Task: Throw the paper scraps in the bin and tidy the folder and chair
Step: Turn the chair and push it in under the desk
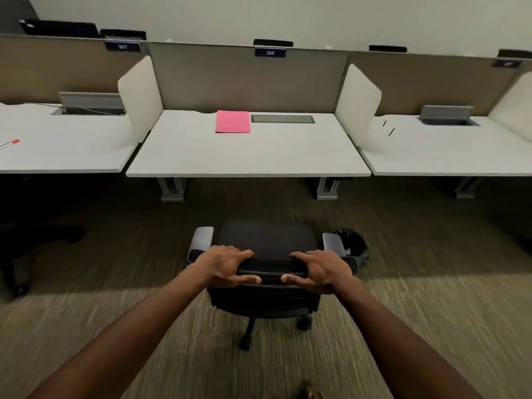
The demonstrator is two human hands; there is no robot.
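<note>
The black chair [266, 243] stands on the carpet [403, 312], a little way back from the white desk [247, 152], with its seat facing the desk. Both hands grip the top edge of the chair's back. The left hand [226, 266] wraps around the left part of the edge, fingers curled over the front and thumb behind. The right hand [319, 269] does the same on the right part. Both hands are closed tight on the chair back, with a small gap between them.

The pink folder [232, 121] lies flat near the back of the desk, just beside a dark hatch [282, 118] set into the desk top. The bin [352, 246], lined with a black bag, sits on the floor just beside the chair's right armrest [332, 240]. Bare carpet lies between the chair and the desk. A red and white pen [10, 143] lies on the desk to the left
</note>
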